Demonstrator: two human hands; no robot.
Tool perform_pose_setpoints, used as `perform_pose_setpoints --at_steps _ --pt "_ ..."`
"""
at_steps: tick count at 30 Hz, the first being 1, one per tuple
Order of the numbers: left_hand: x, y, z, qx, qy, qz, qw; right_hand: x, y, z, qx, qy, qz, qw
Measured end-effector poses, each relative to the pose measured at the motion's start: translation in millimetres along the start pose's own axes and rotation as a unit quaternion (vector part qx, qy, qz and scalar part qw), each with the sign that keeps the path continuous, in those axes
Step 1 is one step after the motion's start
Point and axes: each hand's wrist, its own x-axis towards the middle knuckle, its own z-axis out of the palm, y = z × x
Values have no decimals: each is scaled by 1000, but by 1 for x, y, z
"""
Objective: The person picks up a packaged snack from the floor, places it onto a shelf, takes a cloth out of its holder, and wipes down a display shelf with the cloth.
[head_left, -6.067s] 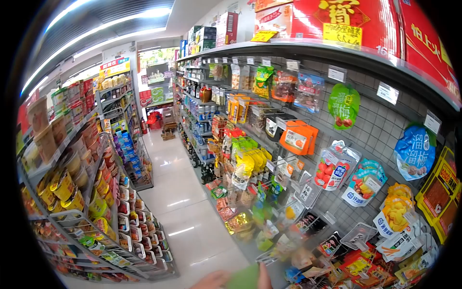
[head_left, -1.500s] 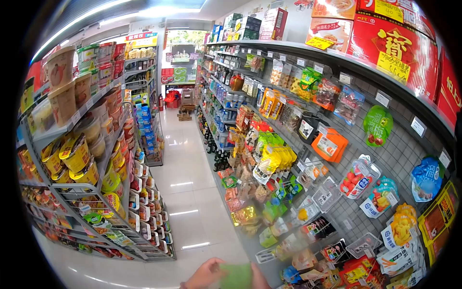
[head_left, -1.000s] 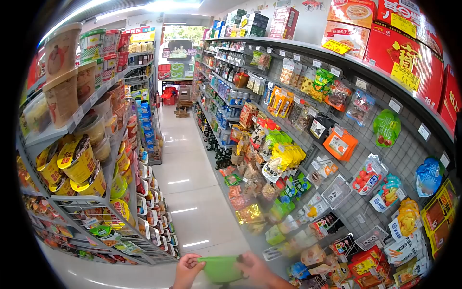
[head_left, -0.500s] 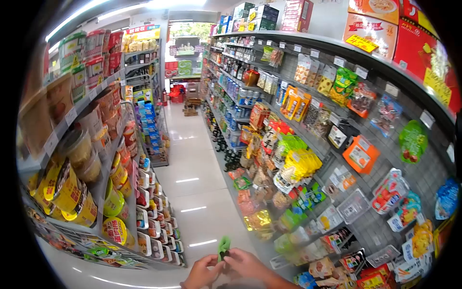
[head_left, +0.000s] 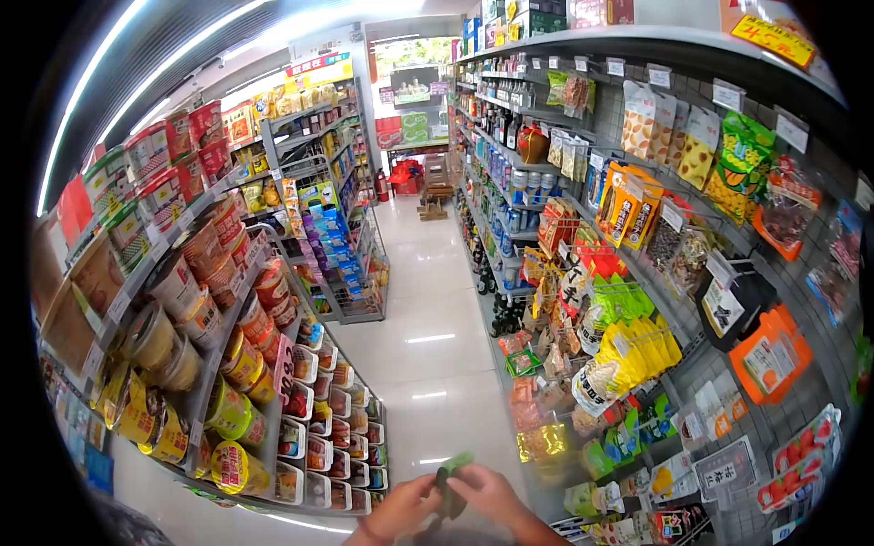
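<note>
A soft, crumpled green thing [head_left: 444, 479], with a darker part hanging below, is pinched between my two hands at the bottom middle of the head view. Motion smears it, so I cannot tell whether it is a bag, a packet or a cloth. My left hand [head_left: 401, 506] has its fingers closed on one side of it. On the other side, my right hand [head_left: 489, 491] grips it near the top. Both hands hang over the aisle floor, apart from the shelves.
A tiled aisle [head_left: 428, 350] runs ahead between shelves. On the left stand instant noodle tubs [head_left: 239, 467] and white trays of packets [head_left: 289, 482]. Bagged snacks [head_left: 619, 359] hang on the right rack, some jutting toward the aisle. Red items [head_left: 406, 175] sit at the far end.
The view has turned left and tipped slightly, so the shelves shift rightward. My hands stay together on the green thing, which now sits lower between the fingers and shows a darker part.
</note>
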Motion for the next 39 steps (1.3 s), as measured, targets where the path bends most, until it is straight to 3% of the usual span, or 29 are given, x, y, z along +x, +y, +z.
perform_pose_setpoints --at_steps 3,11,16,21,23,25,27,33,35,39 --pt "25 16 4 -25 -22 -23 999 20 5 -20 10 9 7 1000" --pt "82 25 -2 -24 -40 37 998 47 6 -49 138 11 47 989" --pt "112 28 -14 26 -79 55 995 56 8 -61 102 39 23 994" --pt "122 10 -23 -12 -67 94 993 73 4 -49 67 75 3 995" --pt "124 11 -31 -20 -53 114 992 78 1 -45 30 82 53 995" --pt "120 18 -41 -43 -91 16 995 81 12 -42 45 98 53 993" --pt "129 -19 -36 -49 -66 59 995 84 27 -41 61 114 55 990" --pt "122 -8 -48 -116 -74 27 990 81 19 -31 41 80 45 995" --pt "116 10 -53 -35 -72 53 995 80 -3 -23 12 64 82 995" --pt "124 -26 -49 -98 -77 37 991 83 -12 -24 73 -16 48 996"
